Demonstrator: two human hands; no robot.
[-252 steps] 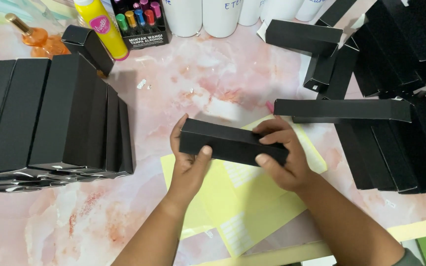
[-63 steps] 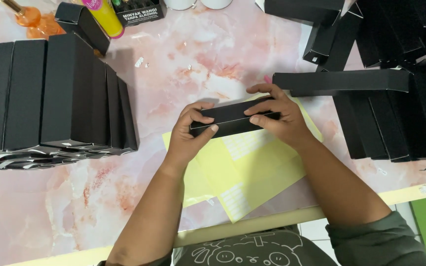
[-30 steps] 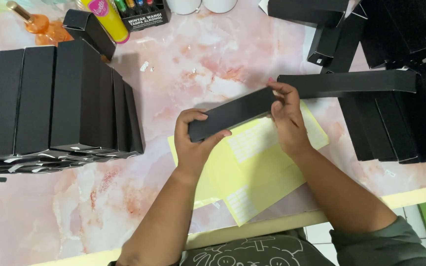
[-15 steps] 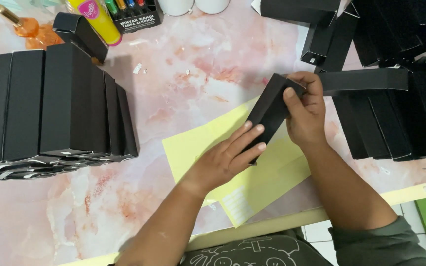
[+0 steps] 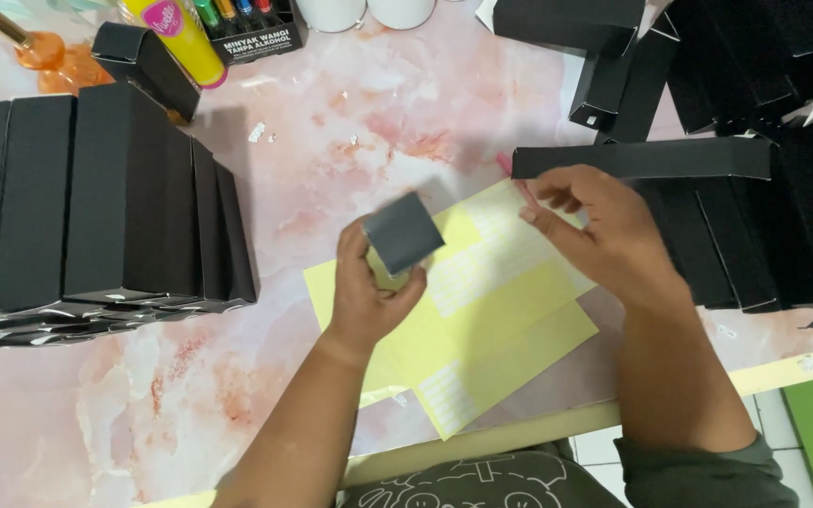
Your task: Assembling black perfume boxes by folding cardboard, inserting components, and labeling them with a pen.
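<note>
- Setting: small packing workspace, hand assembly of cartons.
- Pink marbled table (image 5: 359, 113), rows of folded black cardboard boxes (image 5: 96, 198) at left, flat black cartons (image 5: 745, 216) at right.
- Yellow label sheets (image 5: 491, 310); orange glass perfume bottle (image 5: 35, 52).

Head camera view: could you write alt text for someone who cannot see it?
A person's left hand holds a small black box upright, end toward the camera, above yellow sheets on a pink marbled table. The right hand hovers empty beside it. Rows of black boxes lie at the left, more at the right.
</note>
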